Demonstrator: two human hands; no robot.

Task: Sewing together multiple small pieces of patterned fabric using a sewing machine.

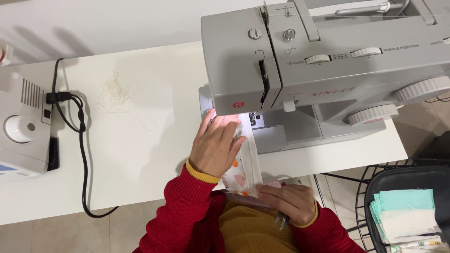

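Observation:
A strip of white fabric with orange and pink patterns (247, 164) runs from the table edge up under the presser foot of a grey sewing machine (328, 70). My left hand (216, 146) lies flat on the fabric just left of the needle, fingers spread and pointing toward the machine. My right hand (288, 200) pinches the near end of the fabric at the table edge and also holds small metal thread snips (281, 220) tucked under the palm. Both sleeves are red with yellow cuffs.
A white table (140, 140) carries the machine, a clump of loose thread scraps (114, 91), a black power cord (79, 136) and a white device (23, 126) at the left. A black wire basket (408, 206) with folded mint and white fabric stands at the lower right.

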